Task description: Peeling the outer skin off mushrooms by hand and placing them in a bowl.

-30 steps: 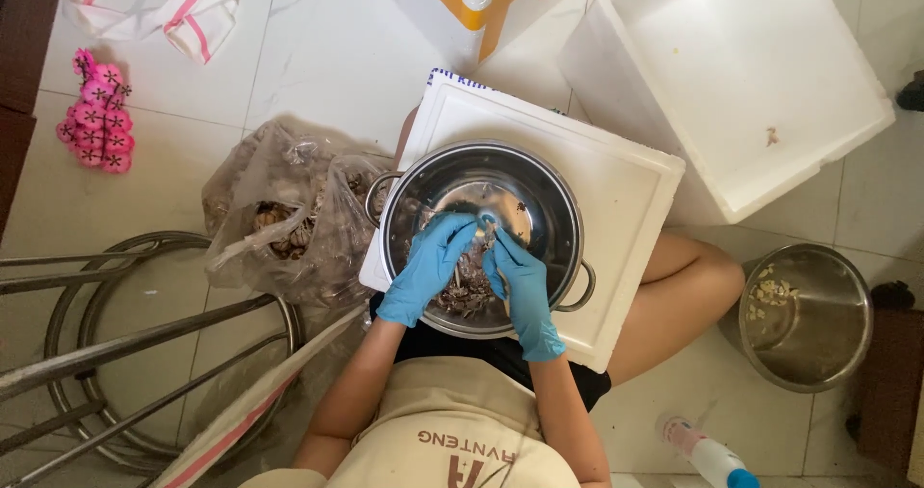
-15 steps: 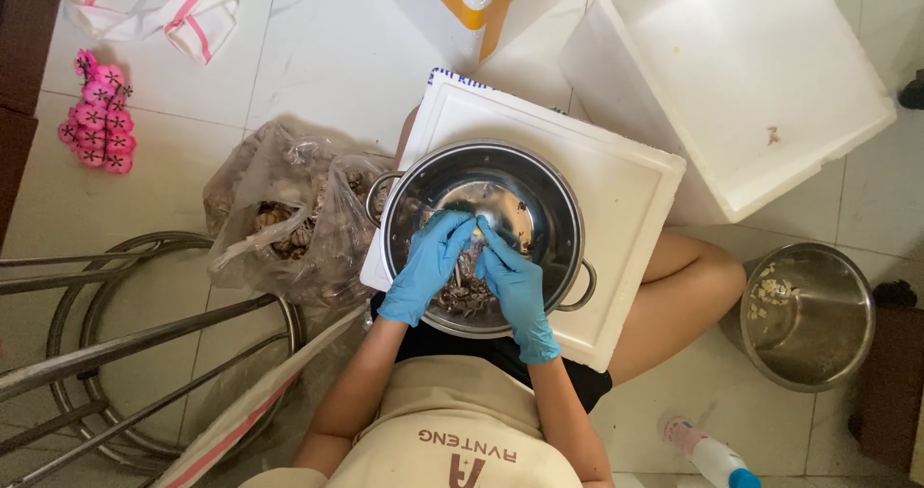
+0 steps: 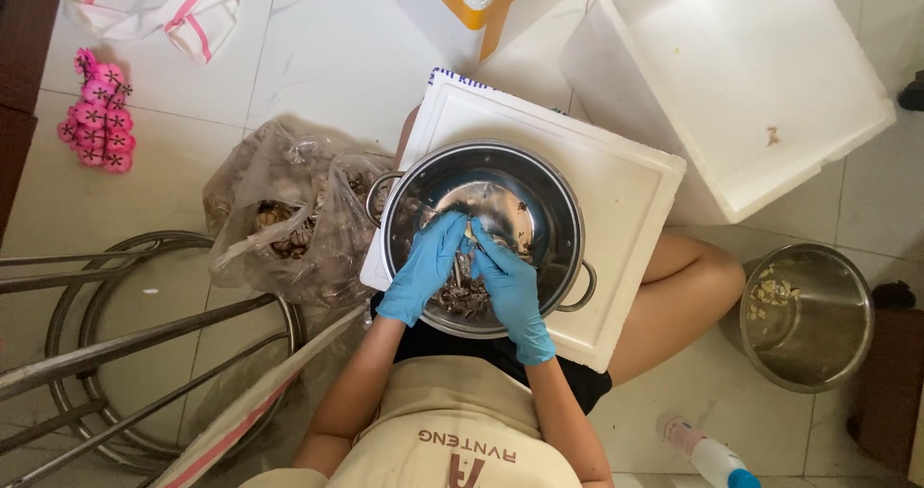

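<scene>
Hands in blue gloves meet over a steel pot [image 3: 539, 194], which rests on a white foam lid [image 3: 626, 190] laid across the seated person's lap. The left hand [image 3: 428, 262] reaches in from the pot's near-left rim, fingers curled inward and bunched toward the centre. The right hand [image 3: 510, 281] lies just beside it, its fingers also curled, the tips of both hands touching or nearly touching at one point. Between the fingertips sits a small pale piece [image 3: 469, 230]; it appears pinched there, but whether one hand or both grip it cannot be told at this size. Below the hands, a dark heap of small shelled items [image 3: 462, 300] covers the near part of the pot's bottom, while the far part of the bottom is bare metal.

Left of the pot, touching the foam lid's edge, lies a clear plastic bag [image 3: 289, 218] holding more dark material. A second steel pot [image 3: 804, 315] with a few pale bits stands on the floor at the right, well apart. An open white foam box [image 3: 741, 84] stands beyond the lid.
</scene>
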